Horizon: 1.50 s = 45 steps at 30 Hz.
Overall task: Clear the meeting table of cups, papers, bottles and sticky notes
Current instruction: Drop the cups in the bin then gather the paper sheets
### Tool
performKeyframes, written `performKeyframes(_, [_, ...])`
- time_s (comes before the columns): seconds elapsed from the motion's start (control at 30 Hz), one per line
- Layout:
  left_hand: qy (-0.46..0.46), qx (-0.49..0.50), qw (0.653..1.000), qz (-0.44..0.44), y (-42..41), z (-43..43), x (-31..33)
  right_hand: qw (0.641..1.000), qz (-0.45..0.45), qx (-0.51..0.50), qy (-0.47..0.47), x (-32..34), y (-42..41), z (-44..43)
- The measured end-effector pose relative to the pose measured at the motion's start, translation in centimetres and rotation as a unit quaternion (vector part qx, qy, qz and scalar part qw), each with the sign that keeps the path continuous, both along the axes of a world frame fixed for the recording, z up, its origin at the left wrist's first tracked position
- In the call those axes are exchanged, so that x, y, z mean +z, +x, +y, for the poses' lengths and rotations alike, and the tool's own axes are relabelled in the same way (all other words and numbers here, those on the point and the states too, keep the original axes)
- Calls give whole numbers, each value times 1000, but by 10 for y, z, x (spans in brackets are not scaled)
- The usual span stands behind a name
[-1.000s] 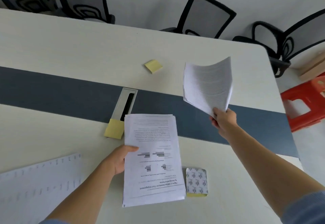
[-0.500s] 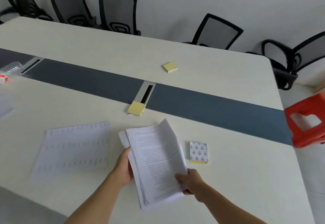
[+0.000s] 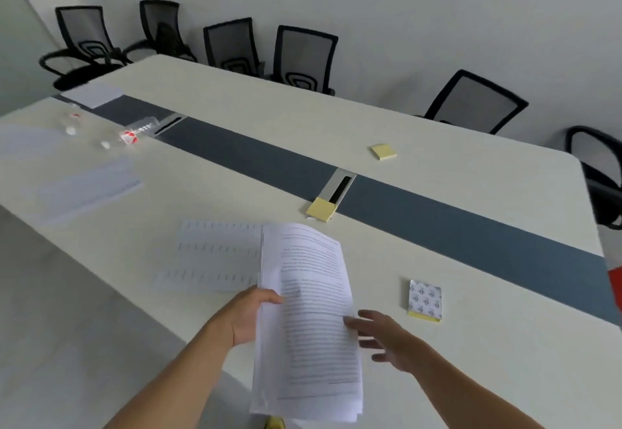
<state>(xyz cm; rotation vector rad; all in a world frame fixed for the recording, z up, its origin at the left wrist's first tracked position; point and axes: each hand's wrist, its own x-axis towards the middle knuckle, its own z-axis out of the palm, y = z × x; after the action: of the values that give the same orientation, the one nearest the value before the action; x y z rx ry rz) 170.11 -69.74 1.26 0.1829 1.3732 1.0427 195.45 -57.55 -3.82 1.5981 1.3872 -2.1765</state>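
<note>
My left hand (image 3: 247, 316) grips a thick stack of printed papers (image 3: 311, 321) by its left edge, lifted above the table's near side. My right hand (image 3: 387, 336) hovers at the stack's right edge with fingers spread, barely touching it. A loose printed sheet (image 3: 215, 255) lies flat on the table behind the stack. Three yellow sticky-note pads are on the table: one (image 3: 321, 209) at the cable slot, one (image 3: 383, 152) on the far half, one with a patterned top (image 3: 424, 300) to the right. Clear plastic bottles (image 3: 129, 134) lie at the far left.
The long cream meeting table (image 3: 471, 186) has a dark blue centre strip (image 3: 454, 226) with metal cable slots (image 3: 340, 188). More papers (image 3: 89, 189) lie at the left, another sheet (image 3: 92, 94) at the far end. Black mesh chairs (image 3: 303, 58) line the far side.
My right hand laid its held papers onto the stack and has let go, now open beside it. My view turned left, bringing the bottles and more papers into sight.
</note>
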Motion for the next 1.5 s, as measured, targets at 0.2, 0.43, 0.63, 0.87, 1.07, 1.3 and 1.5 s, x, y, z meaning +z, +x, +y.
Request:
performKeyframes(0.2, [36, 6, 999, -7, -66, -33, 19, 980, 186, 2, -72, 21, -100, -7])
performKeyframes(0.43, [-38, 74, 995, 62, -186, -55, -16, 985, 126, 58, 102, 3, -235, -14])
performKeyframes(0.63, [-95, 110, 984, 100, -315, -57, -51, 933, -66, 217, 279, -23, -373, 10])
performKeyframes(0.87, [-146, 127, 975, 111, -422, -74, -86, 763, -288, 407, 411, -51, -457, 55])
performKeyframes(1.07, [-192, 138, 967, 99, -443, -83, -116, 704, -353, 436, 435, -62, -458, 61])
performKeyframes(1.3, [-221, 138, 960, 104, -446, -75, -136, 787, -329, 389, 347, -66, -447, 54])
performKeyframes(1.5, [-231, 156, 957, 82, -440, -73, -123, 842, -268, 149, 443, -23, -445, 88])
